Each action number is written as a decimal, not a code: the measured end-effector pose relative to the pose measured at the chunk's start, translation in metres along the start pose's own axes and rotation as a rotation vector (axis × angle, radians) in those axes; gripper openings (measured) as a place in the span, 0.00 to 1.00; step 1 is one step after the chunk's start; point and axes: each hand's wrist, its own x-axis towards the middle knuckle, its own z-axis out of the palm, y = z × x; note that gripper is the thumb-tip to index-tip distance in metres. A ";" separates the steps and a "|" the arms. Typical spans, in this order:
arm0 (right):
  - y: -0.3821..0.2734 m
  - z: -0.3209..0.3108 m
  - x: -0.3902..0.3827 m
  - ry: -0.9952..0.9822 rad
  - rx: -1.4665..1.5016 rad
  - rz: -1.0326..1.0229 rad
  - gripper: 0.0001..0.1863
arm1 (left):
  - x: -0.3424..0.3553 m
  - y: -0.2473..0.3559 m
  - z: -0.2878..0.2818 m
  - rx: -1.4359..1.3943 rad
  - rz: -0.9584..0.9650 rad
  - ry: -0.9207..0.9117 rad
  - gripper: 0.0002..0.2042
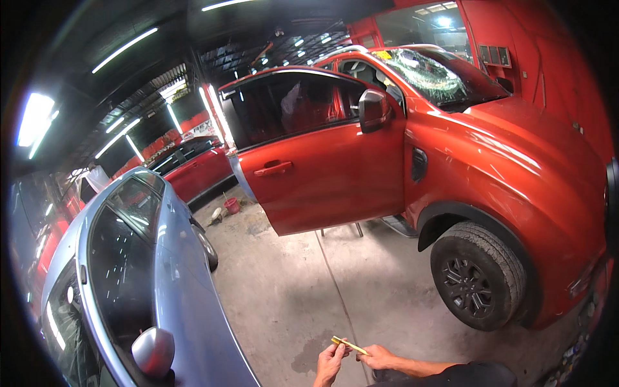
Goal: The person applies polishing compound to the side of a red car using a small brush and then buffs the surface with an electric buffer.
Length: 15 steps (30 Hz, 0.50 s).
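Observation:
Low in the view, my left hand (330,361) pinches the head end of a thin yellow tool (351,345), which looks like a small brush. My right hand (377,357) is closed round the other end of it. Both hands are held over the concrete floor, between a light blue car and a red pickup.
The red pickup (483,155) fills the right, its door (322,180) swung open and windscreen (425,74) cracked or streaked; its front wheel (474,277) is near me. The blue car (180,309) and its mirror (153,350) are left. Behind stand another red car (193,174) and a bucket (232,205).

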 end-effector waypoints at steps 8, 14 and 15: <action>-0.056 -0.016 0.197 -0.271 -0.111 -0.153 0.30 | 0.147 0.027 -0.093 -0.124 -0.024 0.090 0.16; -0.125 -0.009 0.358 -0.593 -0.329 -0.132 0.38 | 0.213 0.103 -0.183 -0.172 0.375 0.548 0.12; -0.109 0.010 0.384 -0.594 -0.335 -0.184 0.38 | 0.222 0.122 -0.209 -0.262 0.495 0.655 0.10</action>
